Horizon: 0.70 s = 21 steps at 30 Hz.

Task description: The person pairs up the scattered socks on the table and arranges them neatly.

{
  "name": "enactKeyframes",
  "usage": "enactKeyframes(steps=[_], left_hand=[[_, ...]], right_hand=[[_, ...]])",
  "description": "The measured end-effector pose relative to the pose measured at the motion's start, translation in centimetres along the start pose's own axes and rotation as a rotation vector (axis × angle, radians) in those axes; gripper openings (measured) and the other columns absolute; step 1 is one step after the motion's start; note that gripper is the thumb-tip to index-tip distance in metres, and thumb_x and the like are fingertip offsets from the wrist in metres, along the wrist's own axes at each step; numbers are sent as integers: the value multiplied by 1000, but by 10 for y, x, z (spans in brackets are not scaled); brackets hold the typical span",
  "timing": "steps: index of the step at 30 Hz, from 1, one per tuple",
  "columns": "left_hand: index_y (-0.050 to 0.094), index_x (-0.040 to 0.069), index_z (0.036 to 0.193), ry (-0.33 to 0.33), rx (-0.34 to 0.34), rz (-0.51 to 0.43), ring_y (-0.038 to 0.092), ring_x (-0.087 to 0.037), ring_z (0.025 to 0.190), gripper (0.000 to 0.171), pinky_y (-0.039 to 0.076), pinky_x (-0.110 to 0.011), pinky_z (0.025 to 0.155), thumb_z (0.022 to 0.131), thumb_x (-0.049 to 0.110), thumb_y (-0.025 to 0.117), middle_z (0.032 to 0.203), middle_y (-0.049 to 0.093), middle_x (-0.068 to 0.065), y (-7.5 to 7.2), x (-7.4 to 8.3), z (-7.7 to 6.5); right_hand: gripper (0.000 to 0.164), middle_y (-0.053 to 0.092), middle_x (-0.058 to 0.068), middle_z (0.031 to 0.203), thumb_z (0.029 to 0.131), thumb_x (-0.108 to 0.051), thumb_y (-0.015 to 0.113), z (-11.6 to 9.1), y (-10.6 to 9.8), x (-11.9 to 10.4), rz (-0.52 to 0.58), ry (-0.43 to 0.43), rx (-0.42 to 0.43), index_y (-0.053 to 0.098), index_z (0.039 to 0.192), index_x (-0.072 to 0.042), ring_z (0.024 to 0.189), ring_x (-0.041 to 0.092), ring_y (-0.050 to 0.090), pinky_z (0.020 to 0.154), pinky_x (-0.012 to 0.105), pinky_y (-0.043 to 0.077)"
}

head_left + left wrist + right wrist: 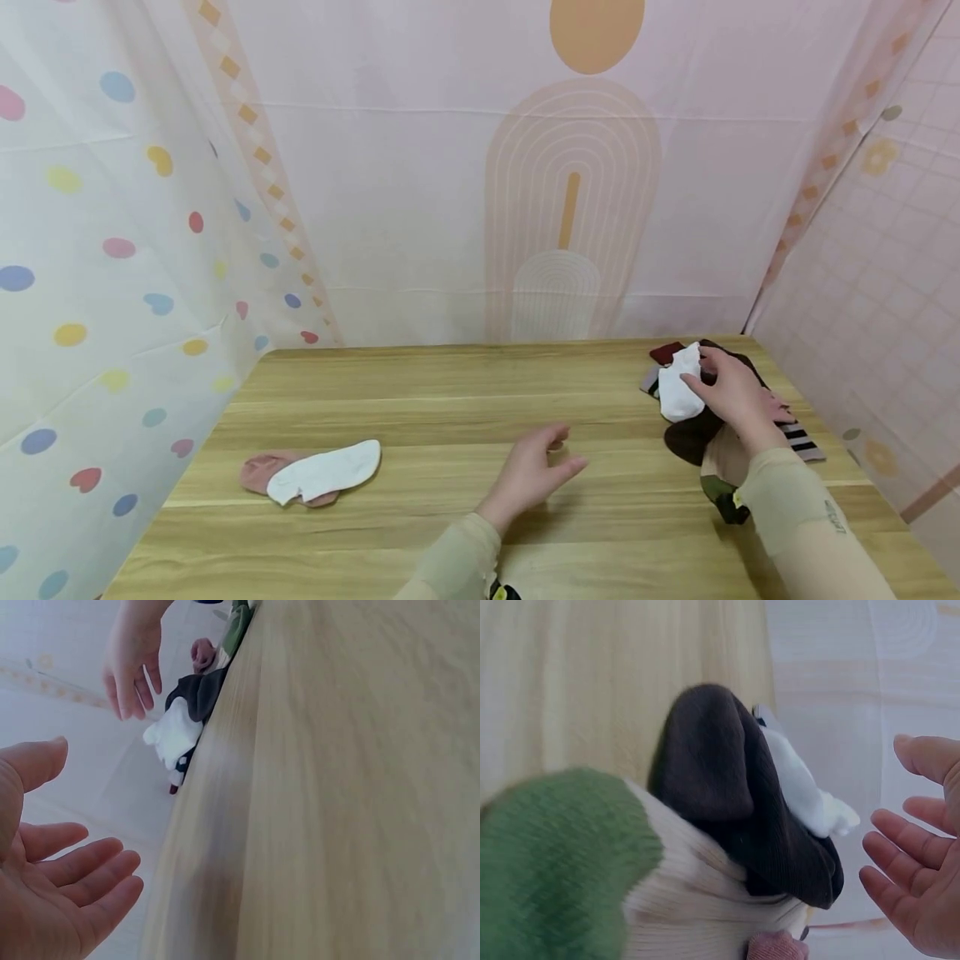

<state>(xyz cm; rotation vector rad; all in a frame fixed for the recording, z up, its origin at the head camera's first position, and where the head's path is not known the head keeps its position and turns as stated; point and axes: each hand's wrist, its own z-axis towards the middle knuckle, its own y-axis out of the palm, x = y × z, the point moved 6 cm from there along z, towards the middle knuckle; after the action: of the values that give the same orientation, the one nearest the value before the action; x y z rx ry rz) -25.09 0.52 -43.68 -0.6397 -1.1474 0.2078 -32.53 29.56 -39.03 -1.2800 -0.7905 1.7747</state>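
My right hand (731, 392) hovers over a heap of socks at the right of the table, fingers apart. A white sock (681, 392) lies on top of the heap, just left of its fingertips. Under it show a dark brown sock (705, 757) and a beige sock with a green end (562, 862). In the right wrist view, a gap separates the fingers (900, 855) from the white sock. My left hand (531, 471) is over the middle of the table, palm facing right, fingers loosely bent, holding nothing.
On the left of the table (450, 400), another white sock (330, 471) lies across a pink sock (262, 471). Striped sock parts (802, 440) stick out on the heap's right side. A patterned curtain (405, 208) hangs along the back edge, with more cloth at both sides.
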Motion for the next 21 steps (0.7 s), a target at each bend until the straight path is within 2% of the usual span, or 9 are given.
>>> enactKeyframes(steps=[9, 17, 21], left_hand=[[53, -1, 124, -86, -17, -137, 58, -25, 103, 53, 47, -31, 86, 86, 33, 66, 116, 59, -10, 16, -1, 3], [53, -1, 125, -153, -7, -280, 59, -23, 102, 53, 48, -27, 83, 85, 30, 68, 116, 60, -11, 24, -4, 5], [54, -1, 124, -169, 6, -320, 60, -21, 100, 51, 48, -23, 81, 85, 29, 68, 115, 60, -12, 25, -4, 7]], right_hand=[[64, 49, 32, 118, 92, -35, 55, 11, -1, 12, 42, 99, -76, 37, 132, 12, 107, 45, 47, 87, 56, 39], [66, 50, 32, 118, 92, -37, 54, 18, -1, 15, 79, 132, -113, 37, 131, 14, 108, 44, 47, 87, 54, 40], [65, 51, 31, 116, 92, -37, 54, 22, 0, 16, 84, 148, -121, 38, 129, 14, 106, 44, 48, 87, 54, 40]])
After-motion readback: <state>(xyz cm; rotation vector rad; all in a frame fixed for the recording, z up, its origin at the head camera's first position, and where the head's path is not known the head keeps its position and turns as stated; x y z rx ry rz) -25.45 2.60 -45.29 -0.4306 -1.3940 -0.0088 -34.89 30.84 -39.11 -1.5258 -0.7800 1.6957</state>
